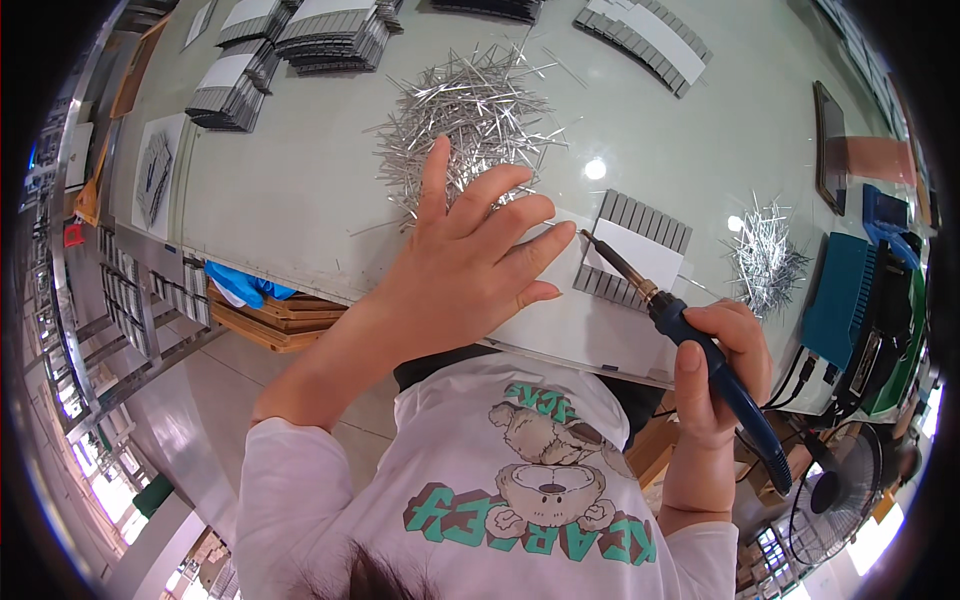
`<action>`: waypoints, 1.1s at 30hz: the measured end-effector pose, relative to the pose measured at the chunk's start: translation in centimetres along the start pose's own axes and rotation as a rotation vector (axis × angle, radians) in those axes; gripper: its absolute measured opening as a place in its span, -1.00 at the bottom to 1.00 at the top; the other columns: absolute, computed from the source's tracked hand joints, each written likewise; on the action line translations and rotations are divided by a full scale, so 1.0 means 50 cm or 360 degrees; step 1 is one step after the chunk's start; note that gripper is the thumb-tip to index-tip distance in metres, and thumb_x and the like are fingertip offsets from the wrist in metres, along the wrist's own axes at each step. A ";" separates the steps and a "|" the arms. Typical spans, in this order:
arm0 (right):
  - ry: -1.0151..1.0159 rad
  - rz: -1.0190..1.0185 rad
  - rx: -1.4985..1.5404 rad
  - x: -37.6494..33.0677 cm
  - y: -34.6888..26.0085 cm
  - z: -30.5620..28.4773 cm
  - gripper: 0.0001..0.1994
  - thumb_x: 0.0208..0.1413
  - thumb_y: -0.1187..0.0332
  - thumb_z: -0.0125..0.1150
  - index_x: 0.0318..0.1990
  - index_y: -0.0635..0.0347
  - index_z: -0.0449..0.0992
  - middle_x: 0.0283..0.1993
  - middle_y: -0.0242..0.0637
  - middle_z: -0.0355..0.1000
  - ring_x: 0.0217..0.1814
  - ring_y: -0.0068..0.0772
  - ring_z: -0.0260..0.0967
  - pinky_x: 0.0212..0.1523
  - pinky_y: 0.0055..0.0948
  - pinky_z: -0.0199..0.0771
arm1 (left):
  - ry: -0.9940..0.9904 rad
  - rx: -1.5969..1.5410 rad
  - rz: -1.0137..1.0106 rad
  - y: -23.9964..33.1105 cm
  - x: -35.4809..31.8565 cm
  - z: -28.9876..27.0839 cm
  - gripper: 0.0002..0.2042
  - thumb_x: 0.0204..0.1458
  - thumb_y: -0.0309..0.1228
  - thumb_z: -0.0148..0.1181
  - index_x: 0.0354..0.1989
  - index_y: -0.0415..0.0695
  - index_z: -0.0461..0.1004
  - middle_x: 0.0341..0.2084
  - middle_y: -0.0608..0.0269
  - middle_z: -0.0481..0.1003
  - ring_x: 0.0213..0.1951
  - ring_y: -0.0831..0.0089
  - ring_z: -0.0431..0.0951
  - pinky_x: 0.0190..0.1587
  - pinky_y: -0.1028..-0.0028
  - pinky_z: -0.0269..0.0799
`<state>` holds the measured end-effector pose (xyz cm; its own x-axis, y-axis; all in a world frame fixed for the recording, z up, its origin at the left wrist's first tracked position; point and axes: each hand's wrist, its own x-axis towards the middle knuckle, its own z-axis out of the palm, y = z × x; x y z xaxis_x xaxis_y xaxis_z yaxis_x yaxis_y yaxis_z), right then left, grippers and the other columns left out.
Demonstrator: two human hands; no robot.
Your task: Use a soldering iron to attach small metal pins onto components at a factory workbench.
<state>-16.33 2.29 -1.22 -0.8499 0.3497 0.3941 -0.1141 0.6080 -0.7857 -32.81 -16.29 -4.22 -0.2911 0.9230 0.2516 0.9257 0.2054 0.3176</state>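
My left hand [455, 260] is spread palm down, its fingers apart. Its fingertips reach the near edge of a large heap of thin silvery metal wires [470, 110]. In my right hand [728, 365] is a soldering iron [668, 313] with a dark blue handle, gripped like a pen. The iron's tip points to the far left, close to my left index finger. Below the tip lies a grey slatted strip [652, 222] with a white band across its middle. Whether the tip touches the strip, I cannot tell.
A smaller wire heap [768, 255] lies at the right, beside a teal box [838, 300] with cables. Stacked slatted strips [335, 40] stand at the far left, and another strip group [650, 40] lies at the far right. A fan [835, 490] stands below the table.
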 end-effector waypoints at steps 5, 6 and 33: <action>-0.0006 -0.0062 -0.0015 0.006 0.000 0.005 -0.81 -0.06 0.42 0.26 -0.33 0.35 0.44 -0.58 -0.22 0.37 -0.62 -0.42 0.28 -0.59 -0.56 0.21 | 0.0011 -0.0011 -0.0001 -0.002 0.000 -0.002 -0.49 -0.29 -0.16 0.33 -0.04 0.03 0.51 -0.10 0.39 0.33 0.10 0.25 0.24 0.26 -0.20 -0.21; -0.0011 -0.0052 -0.0010 0.005 0.001 0.005 -0.81 -0.06 0.42 0.26 -0.33 0.35 0.44 -0.58 -0.22 0.37 -0.63 -0.42 0.28 -0.59 -0.56 0.21 | 0.0017 -0.0009 0.0000 -0.002 0.000 -0.001 -0.49 -0.28 -0.16 0.33 -0.04 0.03 0.51 -0.10 0.39 0.33 0.10 0.25 0.24 0.26 -0.20 -0.21; 0.0257 0.0200 0.0388 -0.034 0.021 -0.007 -0.73 0.09 0.28 0.18 -0.23 0.35 0.39 -0.37 -0.23 0.32 -0.48 -0.55 0.21 -0.44 -0.55 0.27 | 0.0718 -0.0223 0.0151 -0.031 -0.022 -0.002 -0.71 -0.29 -0.62 0.08 -0.31 -0.09 0.49 -0.28 0.27 0.43 -0.07 0.18 0.40 0.27 -0.02 -0.10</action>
<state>-14.83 2.61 -2.54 -0.7750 0.5317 0.3416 -0.1498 0.3706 -0.9166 -33.93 -17.65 -4.91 -0.3115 0.6957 0.6473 0.9209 0.0529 0.3863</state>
